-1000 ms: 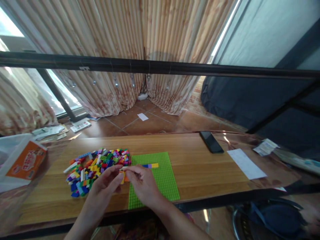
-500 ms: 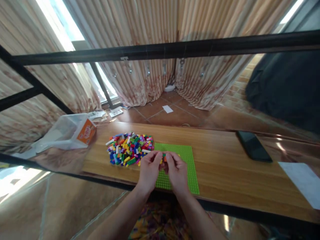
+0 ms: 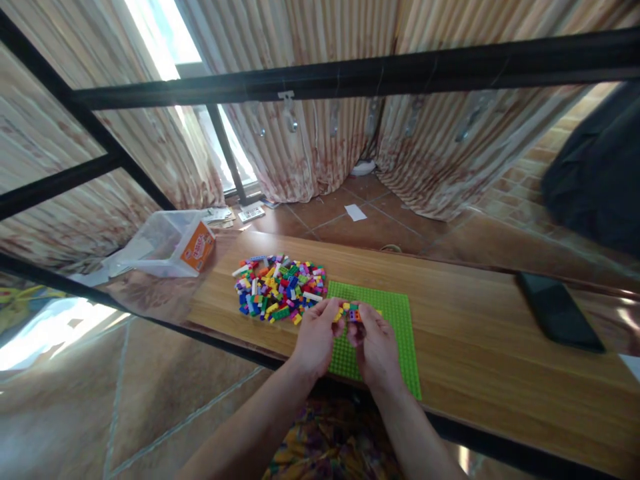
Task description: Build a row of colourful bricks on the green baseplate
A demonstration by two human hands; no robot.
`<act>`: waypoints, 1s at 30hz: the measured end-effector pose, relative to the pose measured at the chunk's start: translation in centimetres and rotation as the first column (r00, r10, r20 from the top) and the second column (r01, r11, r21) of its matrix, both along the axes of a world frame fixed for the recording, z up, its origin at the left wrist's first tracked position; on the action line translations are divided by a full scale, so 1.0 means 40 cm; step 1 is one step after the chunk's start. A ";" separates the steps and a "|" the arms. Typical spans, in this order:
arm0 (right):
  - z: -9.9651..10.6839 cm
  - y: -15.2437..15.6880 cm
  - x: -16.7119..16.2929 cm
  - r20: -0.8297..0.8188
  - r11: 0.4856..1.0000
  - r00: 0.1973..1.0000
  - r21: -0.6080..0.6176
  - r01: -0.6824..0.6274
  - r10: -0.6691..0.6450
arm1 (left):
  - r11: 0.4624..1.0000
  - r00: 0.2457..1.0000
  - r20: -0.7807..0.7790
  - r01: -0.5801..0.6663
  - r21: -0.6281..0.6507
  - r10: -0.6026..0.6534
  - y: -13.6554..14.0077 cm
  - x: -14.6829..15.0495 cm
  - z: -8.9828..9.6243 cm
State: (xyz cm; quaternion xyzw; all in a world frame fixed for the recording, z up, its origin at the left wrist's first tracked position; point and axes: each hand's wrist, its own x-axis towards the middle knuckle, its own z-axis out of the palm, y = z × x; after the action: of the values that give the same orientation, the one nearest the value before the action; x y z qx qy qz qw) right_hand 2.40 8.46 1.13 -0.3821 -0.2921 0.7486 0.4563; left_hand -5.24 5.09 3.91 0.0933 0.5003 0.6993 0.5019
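Note:
Both hands are close together above the green baseplate. My left hand pinches a small yellow toy brick between thumb and fingers. In my right hand is a small cluster of toy bricks, with purple, orange and yellow showing. The fingers hide part of these pieces, and I cannot tell whether the two hands' pieces are joined. Just left of the baseplate spreads a pile of loose toy bricks in many colours.
A clear plastic bin with an orange label lies left of the wooden tabletop. On the right are a black phone and a white paper. A dark metal bar crosses beyond the table, before curtains.
The view has shifted, so the table and hands appear farther right and the bar higher. The hands have parted slightly, showing more of the bricks between them.

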 end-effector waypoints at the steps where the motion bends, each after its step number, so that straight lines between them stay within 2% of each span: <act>1: -0.002 -0.001 -0.003 0.003 1.000 1.000 -0.012 -0.012 0.012 | 1.000 0.999 0.044 -0.011 0.000 0.011 -0.003 -0.006 -0.002; 3: -0.004 0.001 -0.015 0.053 0.999 0.998 0.009 -0.041 0.040 | 0.999 0.994 0.100 -0.048 -0.001 0.048 -0.012 -0.029 -0.005; 5: -0.004 0.011 -0.035 0.170 0.991 0.982 0.094 -0.094 0.077 | 0.994 0.989 0.101 -0.105 -0.009 0.105 -0.025 -0.071 -0.005; 7: 0.003 0.030 -0.070 0.337 0.948 0.934 0.239 -0.208 0.121 | 0.984 0.983 0.048 -0.178 -0.030 0.180 -0.039 -0.133 -0.003; 8: 0.009 0.041 -0.093 0.428 0.902 0.894 0.324 -0.286 0.130 | 0.976 0.977 0.001 -0.213 -0.046 0.213 -0.045 -0.169 -0.001; 9: 0.016 0.052 -0.120 0.518 0.828 0.847 0.418 -0.374 0.120 | 0.966 0.966 -0.067 -0.253 -0.059 0.249 -0.050 -0.208 -0.001; 11: 0.034 0.073 -0.182 0.670 0.626 0.742 0.565 -0.537 0.031 | 0.949 0.931 -0.233 -0.307 -0.075 0.283 -0.055 -0.285 -0.003; 12: 0.042 0.081 -0.215 0.727 0.526 0.687 0.593 -0.609 -0.025 | 0.938 0.898 -0.320 -0.340 -0.072 0.301 -0.054 -0.321 -0.008; 14: 0.053 0.093 -0.279 0.820 0.345 0.553 0.567 -0.748 -0.150 | 0.931 0.833 -0.474 -0.358 -0.068 0.286 -0.048 -0.383 -0.023; 15: 0.055 0.097 -0.307 0.846 0.274 0.492 0.533 -0.801 -0.208 | 0.933 0.803 -0.540 -0.349 -0.083 0.252 -0.043 -0.407 -0.034; 17: 0.050 0.102 -0.352 0.862 0.208 0.434 0.489 -0.847 -0.260 | 0.936 0.739 -0.652 -0.330 -0.125 0.173 -0.031 -0.444 -0.058; 20: 0.033 0.108 -0.386 0.870 0.163 0.401 0.457 -0.875 -0.287 | 0.936 0.646 -0.758 -0.316 -0.154 0.094 -0.018 -0.468 -0.087; 24: 0.014 0.113 -0.390 0.876 0.123 0.370 0.423 -0.898 -0.310 | 0.939 0.445 -0.893 -0.274 -0.209 -0.069 -0.016 -0.461 -0.090; 28: 0.016 0.112 -0.380 0.877 0.126 0.372 0.424 -0.897 -0.304 | 0.917 0.403 -0.904 -0.291 -0.275 -0.143 -0.022 -0.440 -0.066; 30: 0.024 0.111 -0.367 0.868 0.154 0.415 0.465 -0.872 -0.274 | 0.912 0.390 -0.906 -0.288 -0.292 -0.167 -0.025 -0.434 -0.053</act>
State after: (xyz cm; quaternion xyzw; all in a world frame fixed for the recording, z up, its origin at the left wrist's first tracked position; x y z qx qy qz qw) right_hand -12.29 12.90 2.09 -0.2360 -0.9359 0.1995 0.1691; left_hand -22.59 4.08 1.77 0.3381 0.8286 0.4290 0.1227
